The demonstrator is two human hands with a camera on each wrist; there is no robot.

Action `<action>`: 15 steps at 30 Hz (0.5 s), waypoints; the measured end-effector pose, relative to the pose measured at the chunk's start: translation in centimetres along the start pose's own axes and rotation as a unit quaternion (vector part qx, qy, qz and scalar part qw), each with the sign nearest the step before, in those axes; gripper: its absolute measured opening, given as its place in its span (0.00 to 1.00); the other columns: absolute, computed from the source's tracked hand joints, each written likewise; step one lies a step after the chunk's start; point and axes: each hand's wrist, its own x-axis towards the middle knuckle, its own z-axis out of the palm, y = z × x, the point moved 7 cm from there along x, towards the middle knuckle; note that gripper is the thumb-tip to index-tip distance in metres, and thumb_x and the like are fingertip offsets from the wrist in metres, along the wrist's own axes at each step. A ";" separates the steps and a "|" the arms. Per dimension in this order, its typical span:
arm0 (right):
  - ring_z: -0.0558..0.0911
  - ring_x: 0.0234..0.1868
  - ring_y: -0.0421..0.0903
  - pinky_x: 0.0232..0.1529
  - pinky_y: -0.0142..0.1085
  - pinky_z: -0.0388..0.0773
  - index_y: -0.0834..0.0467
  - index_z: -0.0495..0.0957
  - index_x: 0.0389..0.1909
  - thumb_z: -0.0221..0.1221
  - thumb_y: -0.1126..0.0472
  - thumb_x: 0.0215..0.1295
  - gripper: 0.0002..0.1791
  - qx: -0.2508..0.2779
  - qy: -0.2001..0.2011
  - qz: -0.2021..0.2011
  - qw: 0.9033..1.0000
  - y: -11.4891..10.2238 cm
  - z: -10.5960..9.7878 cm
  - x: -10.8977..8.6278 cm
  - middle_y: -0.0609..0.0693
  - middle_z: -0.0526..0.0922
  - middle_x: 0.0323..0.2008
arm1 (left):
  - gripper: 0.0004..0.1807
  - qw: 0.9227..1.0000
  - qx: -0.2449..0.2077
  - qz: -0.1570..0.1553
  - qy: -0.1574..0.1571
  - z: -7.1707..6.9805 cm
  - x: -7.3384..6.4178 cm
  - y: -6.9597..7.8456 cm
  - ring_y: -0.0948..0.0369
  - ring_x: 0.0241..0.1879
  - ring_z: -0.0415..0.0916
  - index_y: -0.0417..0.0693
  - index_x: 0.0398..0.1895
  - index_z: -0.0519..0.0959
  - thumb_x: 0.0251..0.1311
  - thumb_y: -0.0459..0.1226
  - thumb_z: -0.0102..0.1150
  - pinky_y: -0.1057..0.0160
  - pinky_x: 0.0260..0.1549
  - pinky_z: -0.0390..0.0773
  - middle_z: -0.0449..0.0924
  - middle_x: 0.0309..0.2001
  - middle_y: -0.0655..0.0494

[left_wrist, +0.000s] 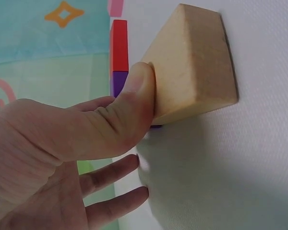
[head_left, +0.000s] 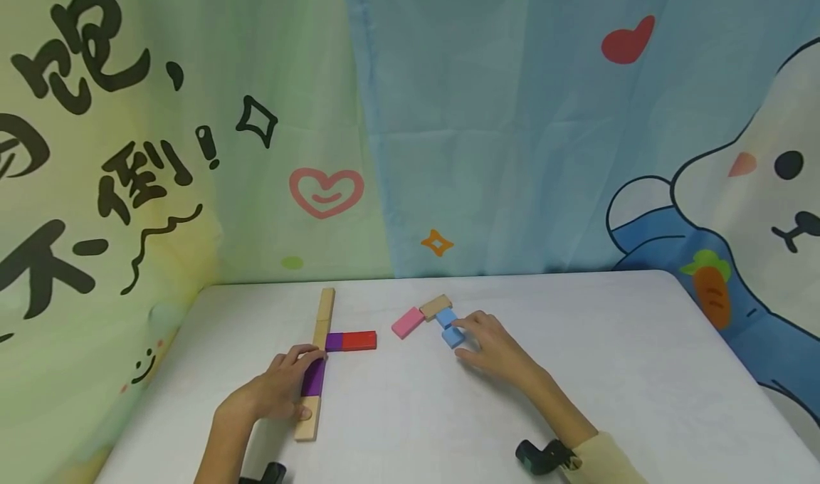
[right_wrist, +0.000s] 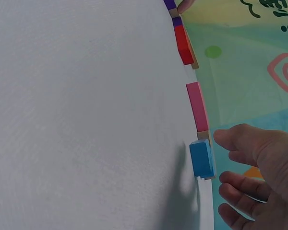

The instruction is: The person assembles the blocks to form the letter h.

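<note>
In the head view, my left hand (head_left: 274,386) rests over a straight row of blocks, its fingertips at the far end of a purple block (head_left: 312,379). Its thumb lies on the nearest wooden block (head_left: 307,427); the left wrist view shows that wooden block (left_wrist: 182,67) large under the thumb. My right hand (head_left: 495,350) has thumb and fingers spread beside two blue blocks (head_left: 453,337), with the index fingertip right at them. A tan block (head_left: 436,307) and a pink block (head_left: 408,322) continue that bent chain. In the right wrist view, the right hand (right_wrist: 264,172) holds nothing.
From the row, a small purple block (head_left: 334,342) and a red block (head_left: 359,340) branch rightward. Tan blocks (head_left: 325,306) form the row's far end. All lie on a white table (head_left: 628,356), with a printed curtain (head_left: 474,114) behind its far edge.
</note>
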 end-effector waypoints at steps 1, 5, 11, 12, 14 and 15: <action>0.73 0.53 0.50 0.56 0.48 0.77 0.58 0.76 0.59 0.66 0.59 0.59 0.26 -0.003 0.000 0.004 1.000 0.1 0.1 0.1 0.55 0.76 0.49 | 0.51 1.000 0.000 -0.001 0.001 0.0 0.0 0.0 0.44 0.65 0.61 0.53 0.71 0.61 0.39 0.40 0.77 0.36 0.52 0.76 0.55 0.71 0.50; 0.74 0.50 0.49 0.54 0.48 0.77 0.58 0.78 0.57 0.66 0.60 0.58 0.24 -0.010 -0.006 0.020 1.000 0.5 0.7 0.4 0.54 0.77 0.47 | 0.50 1.000 -0.003 -0.003 0.002 0.0 0.0 -0.1 0.44 0.65 0.61 0.54 0.71 0.62 0.40 0.39 0.77 0.36 0.52 0.76 0.55 0.71 0.51; 0.76 0.49 0.48 0.55 0.47 0.77 0.59 0.77 0.56 0.66 0.61 0.58 0.23 -0.010 -0.014 0.036 0.999 0.5 1.5 0.5 0.53 0.78 0.45 | 0.51 1.000 -0.005 -0.011 -0.004 0.2 -0.1 -0.1 0.45 0.66 0.60 0.54 0.71 0.62 0.39 0.39 0.76 0.35 0.52 0.76 0.55 0.72 0.51; 0.77 0.48 0.47 0.54 0.46 0.78 0.59 0.77 0.56 0.66 0.61 0.58 0.23 -0.008 -0.012 0.036 0.999 0.4 1.6 0.6 0.52 0.78 0.45 | 0.51 1.000 -0.005 -0.010 -0.003 0.2 0.0 -0.1 0.45 0.66 0.60 0.54 0.71 0.62 0.39 0.39 0.77 0.35 0.51 0.76 0.55 0.72 0.51; 0.78 0.46 0.46 0.54 0.44 0.79 0.59 0.77 0.54 0.66 0.62 0.58 0.22 -0.002 -0.006 0.030 1.000 0.2 1.7 0.6 0.52 0.77 0.44 | 0.51 1.000 -0.005 -0.008 -0.002 0.1 0.0 0.0 0.44 0.65 0.60 0.53 0.71 0.62 0.39 0.38 0.77 0.35 0.51 0.76 0.55 0.72 0.51; 0.78 0.45 0.44 0.52 0.43 0.80 0.59 0.77 0.53 0.66 0.63 0.58 0.21 0.001 -0.003 0.026 1.000 0.1 1.7 0.7 0.51 0.77 0.44 | 0.51 1.000 -0.005 -0.008 -0.002 0.0 -0.1 0.0 0.44 0.65 0.60 0.53 0.71 0.62 0.39 0.38 0.77 0.35 0.51 0.76 0.55 0.71 0.51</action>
